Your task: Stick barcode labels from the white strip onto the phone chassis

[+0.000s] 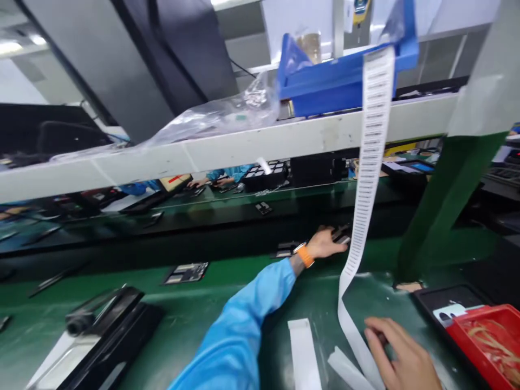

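My left hand [324, 244], in a blue sleeve with an orange watch band [304, 255], reaches to the far side of the green bench. Its fingers are round a small dark phone part [341, 235], partly hidden and blurred. My right hand [402, 352] hovers low at the right, thumb and forefinger apart with nothing visible between them. Beside it a long white strip of printed barcode labels [368, 162] hangs down from the shelf and curls onto the bench. Another phone part [287, 249] lies just left of my left wrist.
Above, a white shelf edge [244, 152] carries a blue bin [325, 81] and clear plastic bags. A phone part [187, 272] and black fixture [109, 336] are at left. A red tray [487, 336] stands right, near a green post [439, 195]. A co-worker's hands [221, 181] show beyond.
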The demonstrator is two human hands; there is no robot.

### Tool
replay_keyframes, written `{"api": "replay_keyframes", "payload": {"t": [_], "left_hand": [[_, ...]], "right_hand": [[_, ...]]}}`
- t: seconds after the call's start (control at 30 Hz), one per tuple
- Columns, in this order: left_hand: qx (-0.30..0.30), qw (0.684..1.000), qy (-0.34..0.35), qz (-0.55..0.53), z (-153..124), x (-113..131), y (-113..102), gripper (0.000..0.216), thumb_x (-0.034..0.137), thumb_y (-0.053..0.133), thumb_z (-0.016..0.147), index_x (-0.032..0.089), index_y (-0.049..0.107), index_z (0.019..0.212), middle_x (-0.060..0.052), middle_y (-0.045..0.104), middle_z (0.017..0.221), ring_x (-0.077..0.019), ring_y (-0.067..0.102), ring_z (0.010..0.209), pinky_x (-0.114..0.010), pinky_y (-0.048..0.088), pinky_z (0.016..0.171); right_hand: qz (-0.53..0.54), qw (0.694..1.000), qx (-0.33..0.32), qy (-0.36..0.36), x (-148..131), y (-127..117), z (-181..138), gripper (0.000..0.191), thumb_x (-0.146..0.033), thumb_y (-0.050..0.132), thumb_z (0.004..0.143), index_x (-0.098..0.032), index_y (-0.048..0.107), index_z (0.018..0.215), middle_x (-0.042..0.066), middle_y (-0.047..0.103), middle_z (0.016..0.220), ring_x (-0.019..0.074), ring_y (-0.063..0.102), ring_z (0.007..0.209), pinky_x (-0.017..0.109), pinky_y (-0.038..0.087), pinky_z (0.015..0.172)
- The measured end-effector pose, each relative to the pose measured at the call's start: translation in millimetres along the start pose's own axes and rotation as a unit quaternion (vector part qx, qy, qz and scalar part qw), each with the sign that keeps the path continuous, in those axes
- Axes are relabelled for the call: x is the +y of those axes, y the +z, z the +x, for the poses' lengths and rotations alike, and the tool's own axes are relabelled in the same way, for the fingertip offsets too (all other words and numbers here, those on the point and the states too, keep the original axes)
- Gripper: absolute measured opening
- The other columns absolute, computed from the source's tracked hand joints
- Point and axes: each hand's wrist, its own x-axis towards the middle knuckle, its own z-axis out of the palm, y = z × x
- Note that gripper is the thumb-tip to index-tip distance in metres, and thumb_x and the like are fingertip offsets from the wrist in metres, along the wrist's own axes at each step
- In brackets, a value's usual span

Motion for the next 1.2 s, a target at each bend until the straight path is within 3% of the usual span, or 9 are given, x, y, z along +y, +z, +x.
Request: {"api": "replay_keyframes", "payload": {"t": [0.1,0.2,0.33,0.53,0.7,0.87,0.93,1.03,1.2], "left_hand": [[0.019,0.998,-0.055,0.015,-90,-31,-23,0.065,0.043,0.081,0.064,0.015,0.056,0.117,-0.013,0.064,0.110,-0.0306,0.063,0.098,-0.042,0.049,0.087],[0.044,0.995,-0.089,-0.025,-169,-40,-14,0.078,0.044,0.076,0.069,0.016,0.042,0.133,-0.015,0.062,0.118,-0.0307,0.062,0.105,-0.044,0.048,0.092],[0.086,0.994,-0.046,-0.054,-219,-36,10,0.084,0.041,0.074,0.073,0.018,0.032,0.143,-0.019,0.049,0.139,-0.0328,0.049,0.129,-0.046,0.039,0.108],[0.013,0.974,-0.036,-0.225,-230,-46,11,0.053,0.022,0.060,0.081,0.019,0.036,0.128,-0.012,0.060,0.122,-0.0222,0.064,0.101,-0.038,0.050,0.091],[-0.036,0.958,0.001,-0.286,-228,-57,6,0.064,0.010,0.059,0.070,0.018,0.038,0.130,-0.007,0.060,0.119,-0.0214,0.060,0.103,-0.035,0.048,0.091],[-0.048,0.948,-0.024,-0.313,-227,-62,14,0.068,0.008,0.063,0.068,0.018,0.045,0.132,-0.005,0.062,0.112,-0.0200,0.060,0.097,-0.033,0.048,0.087],[-0.014,0.950,-0.053,-0.307,-227,-60,19,0.058,0.014,0.068,0.071,0.017,0.052,0.127,-0.006,0.065,0.111,-0.0209,0.060,0.097,-0.034,0.047,0.088],[0.043,0.925,-0.110,-0.362,-224,-55,24,0.040,0.029,0.073,0.077,0.015,0.063,0.112,-0.008,0.069,0.106,-0.0216,0.063,0.095,-0.033,0.049,0.086],[0.075,0.844,-0.151,-0.509,-218,-53,18,0.041,0.041,0.079,0.074,0.014,0.069,0.103,-0.008,0.072,0.099,-0.0170,0.065,0.081,-0.030,0.052,0.077]], "right_hand": [[0.040,0.994,-0.026,0.099,-16,12,0,0.021,-0.035,0.058,0.089,-0.031,0.060,0.110,0.008,0.072,0.087,0.0274,0.071,0.068,0.038,0.061,0.060],[0.169,0.963,-0.080,0.193,-44,37,4,0.048,-0.039,0.056,0.093,-0.023,0.042,0.136,0.014,0.067,0.115,0.0249,0.071,0.090,0.041,0.062,0.077],[0.298,0.922,-0.103,0.225,-72,73,11,0.062,-0.034,0.056,0.093,-0.021,0.027,0.145,0.015,0.061,0.129,0.0213,0.065,0.110,0.044,0.053,0.098],[0.332,0.888,-0.071,0.310,-80,84,11,0.050,-0.028,0.059,0.085,-0.020,0.044,0.132,0.008,0.070,0.111,0.0202,0.069,0.096,0.040,0.054,0.091],[0.350,0.878,-0.063,0.321,-84,91,4,0.044,-0.025,0.067,0.076,-0.021,0.055,0.118,0.004,0.072,0.101,0.0198,0.067,0.094,0.033,0.053,0.086],[0.283,0.892,-0.049,0.348,-76,87,1,0.029,-0.048,0.065,0.084,-0.020,0.054,0.089,-0.004,0.060,0.065,0.0135,0.055,0.056,0.025,0.045,0.055],[0.216,0.918,-0.057,0.329,-74,82,1,0.036,-0.053,0.058,0.089,-0.021,0.050,0.076,-0.005,0.052,0.058,0.0119,0.047,0.052,0.023,0.037,0.050],[0.121,0.953,-0.091,0.264,-77,76,0,0.039,-0.051,0.045,0.097,-0.020,0.052,0.074,-0.002,0.054,0.064,0.0141,0.049,0.059,0.026,0.039,0.055],[0.026,0.991,-0.069,0.114,-90,73,-4,0.023,-0.031,0.053,0.095,-0.020,0.056,0.115,0.006,0.062,0.096,0.0174,0.059,0.074,0.031,0.051,0.069]]}}
